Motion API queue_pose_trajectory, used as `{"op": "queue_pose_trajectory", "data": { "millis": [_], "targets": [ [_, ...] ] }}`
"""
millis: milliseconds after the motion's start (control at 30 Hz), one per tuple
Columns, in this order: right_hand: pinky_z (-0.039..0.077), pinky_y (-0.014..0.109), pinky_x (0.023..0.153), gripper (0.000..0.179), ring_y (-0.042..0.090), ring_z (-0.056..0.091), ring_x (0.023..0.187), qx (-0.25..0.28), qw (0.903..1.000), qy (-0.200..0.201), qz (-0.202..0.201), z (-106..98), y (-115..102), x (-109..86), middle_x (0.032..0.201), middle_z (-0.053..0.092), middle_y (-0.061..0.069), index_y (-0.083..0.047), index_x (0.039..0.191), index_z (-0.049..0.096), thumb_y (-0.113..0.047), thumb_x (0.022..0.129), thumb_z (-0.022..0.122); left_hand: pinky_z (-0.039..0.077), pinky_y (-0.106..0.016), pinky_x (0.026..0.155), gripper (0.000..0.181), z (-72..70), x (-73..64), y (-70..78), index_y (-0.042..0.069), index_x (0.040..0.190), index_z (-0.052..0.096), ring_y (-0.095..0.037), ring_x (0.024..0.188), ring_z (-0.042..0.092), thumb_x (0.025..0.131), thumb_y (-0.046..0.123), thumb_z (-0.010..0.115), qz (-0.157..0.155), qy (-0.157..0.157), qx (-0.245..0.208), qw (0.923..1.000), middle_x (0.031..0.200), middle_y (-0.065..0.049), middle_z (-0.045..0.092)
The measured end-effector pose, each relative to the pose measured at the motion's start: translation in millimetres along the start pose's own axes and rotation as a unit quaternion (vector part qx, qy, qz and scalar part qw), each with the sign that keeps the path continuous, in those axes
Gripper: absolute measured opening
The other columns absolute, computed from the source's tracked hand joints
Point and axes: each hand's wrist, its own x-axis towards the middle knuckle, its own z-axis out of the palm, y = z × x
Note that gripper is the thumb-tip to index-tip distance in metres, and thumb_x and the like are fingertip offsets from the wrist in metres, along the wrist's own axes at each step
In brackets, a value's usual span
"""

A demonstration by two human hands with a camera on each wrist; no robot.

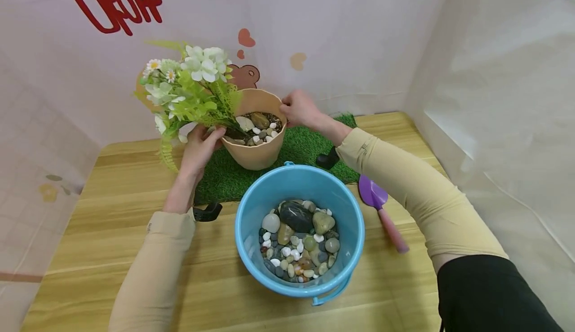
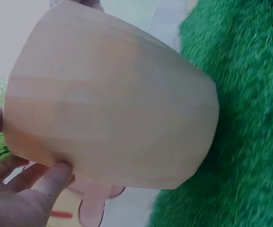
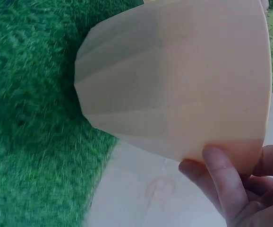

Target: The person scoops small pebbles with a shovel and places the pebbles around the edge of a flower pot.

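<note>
A peach-coloured flowerpot (image 1: 258,157) stands on a green artificial grass mat (image 1: 220,179). White and pale-green flowers (image 1: 204,65) with leafy stems lean out of it to the left; soil and several stones (image 1: 259,120) show inside. My left hand (image 1: 197,147) grips the pot's left rim beneath the flowers. On the opposite side, my right hand (image 1: 303,110) pinches the rim between thumb and fingers. Its fingers (image 3: 221,172) press the outer wall in the right wrist view. In the left wrist view, the pot's wall (image 2: 113,99) fills most of the picture.
A blue bucket (image 1: 242,222) holding several pebbles and larger stones stands in front of the pot. To its right lies a trowel (image 1: 374,192) with a purple blade and pink handle. A white printed cloth (image 1: 359,37) hangs behind the wooden table (image 1: 112,202).
</note>
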Motion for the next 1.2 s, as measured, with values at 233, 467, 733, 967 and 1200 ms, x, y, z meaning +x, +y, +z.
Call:
{"op": "queue_pose_trajectory", "data": {
  "millis": [233, 467, 733, 967, 1200],
  "targets": [
    [0.067, 0.035, 0.086, 0.031, 0.04, 0.073, 0.117, 0.008, 0.9995, -0.029, -0.011, 22.4, -7.1, 10.0, 0.129, 0.063, 0.026, 0.014, 0.103, 0.064, -0.008, 0.109, 0.043, 0.038, -0.05, 0.128, 0.064, -24.1, -4.2, -6.3, 0.015, 0.167, 0.028, -0.031, 0.161, 0.034, 0.11, 0.031, 0.051, -0.026, -0.011, 0.024, 0.9993, 0.173, -0.013, 0.03],
    [0.065, 0.04, 0.092, 0.037, 0.041, 0.073, 0.12, 0.046, 0.9971, -0.061, -0.001, 40.0, -13.6, 15.1, 0.139, 0.065, 0.031, 0.011, 0.133, 0.066, -0.008, 0.11, 0.044, 0.052, -0.026, 0.11, 0.036, -42.2, -11.2, -13.6, 0.015, 0.138, 0.051, -0.005, 0.12, 0.06, 0.107, 0.032, 0.054, -0.039, 0.019, 0.054, 0.9976, 0.125, 0.011, 0.056],
    [0.065, 0.037, 0.092, 0.035, 0.036, 0.074, 0.119, 0.024, 0.9965, -0.079, 0.016, 44.4, -19.4, 17.2, 0.141, 0.065, 0.026, 0.009, 0.13, 0.068, -0.008, 0.109, 0.046, 0.052, -0.024, 0.107, 0.039, -51.7, -11.9, -23.0, 0.011, 0.138, 0.05, 0.009, 0.108, 0.056, 0.106, 0.034, 0.054, -0.056, 0.024, 0.059, 0.9964, 0.119, 0.018, 0.055],
    [0.064, 0.028, 0.088, 0.039, 0.018, 0.069, 0.089, 0.001, 0.9928, -0.119, 0.008, 44.0, -19.5, 17.6, 0.117, 0.068, 0.018, 0.002, 0.14, 0.064, -0.02, 0.112, 0.047, 0.044, -0.041, 0.123, 0.062, -59.9, -12.1, -31.8, 0.01, 0.163, 0.037, -0.007, 0.134, 0.054, 0.11, 0.04, 0.048, -0.038, 0.014, 0.078, 0.9962, 0.131, 0.017, 0.061],
    [0.051, 0.04, 0.116, 0.055, 0.027, 0.061, 0.134, -0.093, 0.9853, -0.125, -0.07, 21.5, -16.7, -0.6, 0.156, 0.055, 0.016, -0.007, 0.16, 0.044, -0.036, 0.114, 0.042, 0.038, -0.061, 0.125, 0.07, -67.2, -21.6, -34.4, 0.009, 0.167, 0.027, -0.041, 0.156, 0.037, 0.112, 0.049, 0.039, -0.004, -0.003, 0.129, 0.9917, 0.17, -0.022, 0.035]
  ]
}}
